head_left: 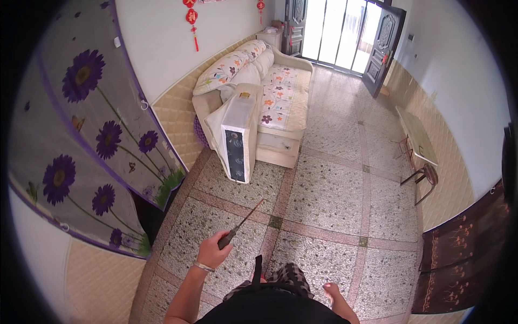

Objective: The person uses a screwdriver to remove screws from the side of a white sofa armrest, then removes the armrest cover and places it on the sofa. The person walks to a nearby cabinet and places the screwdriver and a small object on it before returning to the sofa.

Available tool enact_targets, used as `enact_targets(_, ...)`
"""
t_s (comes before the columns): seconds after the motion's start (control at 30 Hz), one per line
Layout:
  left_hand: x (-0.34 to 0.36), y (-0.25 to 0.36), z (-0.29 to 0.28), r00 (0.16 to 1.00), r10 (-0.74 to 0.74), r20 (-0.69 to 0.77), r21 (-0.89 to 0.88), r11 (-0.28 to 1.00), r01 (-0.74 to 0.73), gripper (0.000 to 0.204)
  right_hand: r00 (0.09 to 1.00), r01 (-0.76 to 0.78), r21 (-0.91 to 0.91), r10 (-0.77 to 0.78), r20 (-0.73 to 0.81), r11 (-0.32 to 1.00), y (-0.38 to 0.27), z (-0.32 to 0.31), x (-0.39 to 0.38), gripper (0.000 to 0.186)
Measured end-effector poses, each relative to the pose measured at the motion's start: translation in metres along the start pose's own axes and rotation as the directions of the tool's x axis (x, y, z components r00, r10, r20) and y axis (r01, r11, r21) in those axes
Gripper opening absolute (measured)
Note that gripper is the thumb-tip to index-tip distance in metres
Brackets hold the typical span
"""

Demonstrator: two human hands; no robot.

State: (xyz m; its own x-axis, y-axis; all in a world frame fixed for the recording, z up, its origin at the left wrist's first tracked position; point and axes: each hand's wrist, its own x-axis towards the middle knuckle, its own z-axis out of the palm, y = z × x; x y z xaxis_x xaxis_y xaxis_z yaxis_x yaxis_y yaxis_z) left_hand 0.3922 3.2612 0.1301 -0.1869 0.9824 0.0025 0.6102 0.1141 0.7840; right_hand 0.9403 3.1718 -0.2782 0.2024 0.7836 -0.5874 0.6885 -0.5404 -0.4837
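Observation:
My left hand (215, 249), with a band at its wrist, is closed around the dark handle of a screwdriver-like tool (243, 221). Its long thin shaft points forward and to the right above the speckled floor, and the tip looks slightly bent. Low on the right, my right hand (332, 294) hangs beside my body. Its fingers are mostly hidden, and no object shows in it. Part of my dark top and patterned trousers lies between the two hands.
Ahead on the left stands a cream sofa (280, 141) with flowered covers. Floral curtains (110, 137) hang at left, a brown curtain (458, 270) at right. A narrow table (418, 135) and a chair (430, 175) line the right wall. Dark double doors (384, 51) stand open at the far end.

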Motion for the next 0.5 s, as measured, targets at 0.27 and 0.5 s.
enact_targets(0.27,0.228,0.007,-0.014,0.977,0.213,-0.025,0.095,0.973,-0.210,0.040,0.992,0.035,0.093,-0.046,0.120,0.995,-0.080,-0.020,0.138,0.019)
enact_targets(0.5,0.381,0.016,-0.043,0.981,0.147,-0.124,0.207,0.971,-0.120,0.037,0.972,-0.154,0.059,0.140,0.190,0.986,-0.331,-0.088,0.300,0.025)
